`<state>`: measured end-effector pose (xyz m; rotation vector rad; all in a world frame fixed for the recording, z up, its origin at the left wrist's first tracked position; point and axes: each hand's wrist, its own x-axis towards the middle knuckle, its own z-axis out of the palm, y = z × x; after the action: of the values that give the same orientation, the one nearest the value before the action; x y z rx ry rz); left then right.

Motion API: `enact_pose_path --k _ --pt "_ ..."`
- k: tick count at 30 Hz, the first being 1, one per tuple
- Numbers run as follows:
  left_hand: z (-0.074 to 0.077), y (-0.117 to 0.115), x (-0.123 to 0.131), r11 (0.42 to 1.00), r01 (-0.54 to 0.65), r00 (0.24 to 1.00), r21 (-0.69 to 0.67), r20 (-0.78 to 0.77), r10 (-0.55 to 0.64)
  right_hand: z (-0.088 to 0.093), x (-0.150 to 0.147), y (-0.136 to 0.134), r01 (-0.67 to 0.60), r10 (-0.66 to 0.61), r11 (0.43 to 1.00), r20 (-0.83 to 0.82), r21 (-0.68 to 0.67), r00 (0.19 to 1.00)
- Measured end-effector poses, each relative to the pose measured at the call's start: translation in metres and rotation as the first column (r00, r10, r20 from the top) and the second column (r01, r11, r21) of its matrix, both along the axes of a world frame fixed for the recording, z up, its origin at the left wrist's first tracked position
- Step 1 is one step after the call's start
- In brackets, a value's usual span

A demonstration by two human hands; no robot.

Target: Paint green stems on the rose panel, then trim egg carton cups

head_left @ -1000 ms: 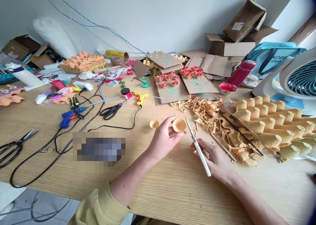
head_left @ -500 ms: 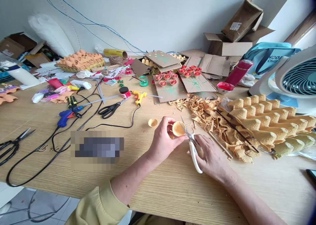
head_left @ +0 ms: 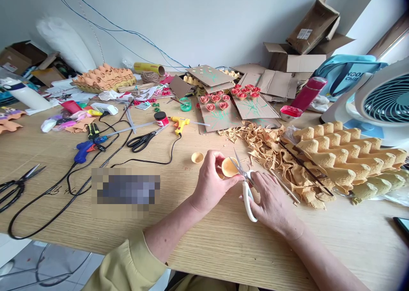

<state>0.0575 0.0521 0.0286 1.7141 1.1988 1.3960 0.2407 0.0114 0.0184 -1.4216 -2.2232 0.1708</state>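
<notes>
My left hand (head_left: 214, 182) holds a small round yellow pulp cup (head_left: 229, 166) between thumb and fingers, its hollow side facing up. White-handled scissors (head_left: 249, 201) are in my right hand (head_left: 271, 203), with the blades parted at the cup's right rim. A second small cup (head_left: 197, 157) rests on the table just left of and beyond my left hand. Beyond my right hand lies a heap of yellow pulp scraps (head_left: 271, 150).
Egg trays (head_left: 348, 154) and a fan (head_left: 383, 99) stand at the right. Red paper flowers (head_left: 215, 98) sit on cardboard at the back. Black scissors (head_left: 142, 142), a yellow glue gun (head_left: 180, 125), a blue glue gun (head_left: 83, 151) and black cables lie at the left.
The scissor blades have parted wider, and their handle has shifted slightly left. The cup has moved and tilted a little in my left hand.
</notes>
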Motion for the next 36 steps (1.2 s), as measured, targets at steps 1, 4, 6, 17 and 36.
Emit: enact_pose_path --k 1,4,6,17,36 --pt "-0.0001 -0.0002 0.0003 1.0 -0.009 1.0 0.003 -0.002 0.009 -0.0002 -0.0003 0.0 0.002 -0.002 1.0 0.003 0.012 1.0" --pt "-0.0007 -0.0008 0.0013 1.0 -0.015 1.0 -0.005 0.008 0.015 -0.0007 -0.0011 0.0 0.004 -0.004 0.999 0.005 0.034 1.0" --pt "-0.0012 -0.0012 0.002 0.999 0.013 0.999 -0.03 0.035 -0.012 -0.0008 -0.0012 0.0002 0.003 -0.003 1.0 0.007 0.028 1.0" --pt "-0.0016 -0.0018 0.0031 0.998 0.052 0.994 -0.045 0.093 -0.048 0.0005 -0.0007 -0.0001 -0.036 0.037 0.999 -0.04 0.024 0.998" --pt "0.0002 0.0 0.0009 0.987 0.146 0.971 -0.063 0.201 -0.131 0.0042 0.0071 -0.0018 -0.085 0.088 0.996 -0.09 0.042 0.992"
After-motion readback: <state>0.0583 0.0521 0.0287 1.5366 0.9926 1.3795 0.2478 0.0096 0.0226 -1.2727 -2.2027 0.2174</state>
